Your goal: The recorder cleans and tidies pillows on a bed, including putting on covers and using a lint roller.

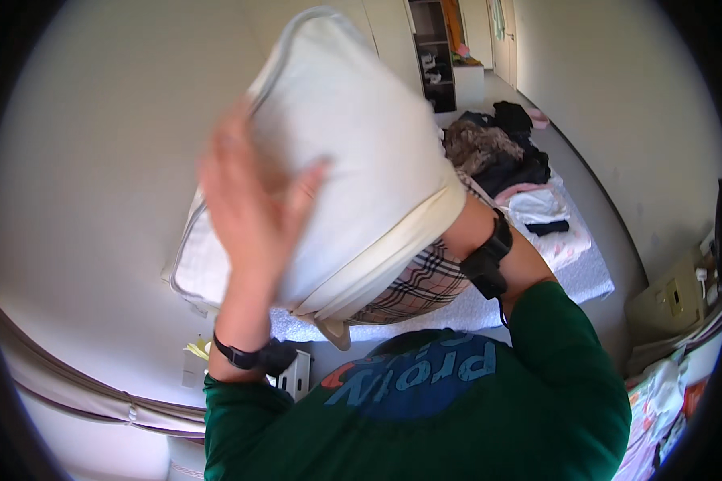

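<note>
While a pale curtain (96, 405) bends along the lower left, the left hand (250, 204), blurred and wearing a black wristband (253, 355), lies against the near face of a white pillow (361, 120), its fingers spread and the thumb well apart. This pillow, edged with grey piping, is held up tilted in front of the person, before the bed (594, 276). Cream cloth (385, 248) wraps its lower side, with plaid fabric (417, 284) just below. To the right, the right forearm (525, 260) reaches behind that cloth; its hand is hidden, so I cannot tell how those fingers stand. Dark clothes (509, 148) lie heaped beyond, and a beige box (667, 301) stands farthest right.
</note>
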Demonstrator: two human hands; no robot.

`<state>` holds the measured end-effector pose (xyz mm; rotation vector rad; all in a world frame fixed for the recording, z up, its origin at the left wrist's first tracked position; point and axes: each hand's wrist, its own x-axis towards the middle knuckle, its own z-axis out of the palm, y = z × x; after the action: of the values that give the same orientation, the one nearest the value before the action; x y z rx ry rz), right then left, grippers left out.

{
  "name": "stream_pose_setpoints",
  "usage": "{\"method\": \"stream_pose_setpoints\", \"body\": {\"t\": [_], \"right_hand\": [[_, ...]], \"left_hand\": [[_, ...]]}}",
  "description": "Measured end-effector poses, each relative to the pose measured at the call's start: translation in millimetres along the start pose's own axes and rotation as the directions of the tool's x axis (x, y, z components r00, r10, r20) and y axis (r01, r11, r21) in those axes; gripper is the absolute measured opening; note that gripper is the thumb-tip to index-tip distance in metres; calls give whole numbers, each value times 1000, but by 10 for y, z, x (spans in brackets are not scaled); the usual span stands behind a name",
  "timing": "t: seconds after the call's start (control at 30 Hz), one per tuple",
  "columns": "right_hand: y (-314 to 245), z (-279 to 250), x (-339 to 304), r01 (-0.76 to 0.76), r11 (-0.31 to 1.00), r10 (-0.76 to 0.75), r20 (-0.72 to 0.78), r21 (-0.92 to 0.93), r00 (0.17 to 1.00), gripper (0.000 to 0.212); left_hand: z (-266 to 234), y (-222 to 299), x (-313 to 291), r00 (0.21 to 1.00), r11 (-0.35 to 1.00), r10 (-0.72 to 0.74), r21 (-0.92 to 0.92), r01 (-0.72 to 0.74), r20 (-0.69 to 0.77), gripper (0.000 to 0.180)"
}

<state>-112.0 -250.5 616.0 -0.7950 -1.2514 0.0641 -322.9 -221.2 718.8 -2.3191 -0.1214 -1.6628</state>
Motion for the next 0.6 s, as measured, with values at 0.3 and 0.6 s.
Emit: {"method": "stream_pose_setpoints", "body": {"t": [0.3,0.6], "right_hand": [[313,458,-576,-350,725,224,278,593,934,34],[1108,-443,-1399,-597,329,461,427,732,778,34]], "left_hand": [[40,-557,-425,644,405,-382,-506,762,663,58],[-265,73,-686,670,317,-435,-594,739,602,45]]}}
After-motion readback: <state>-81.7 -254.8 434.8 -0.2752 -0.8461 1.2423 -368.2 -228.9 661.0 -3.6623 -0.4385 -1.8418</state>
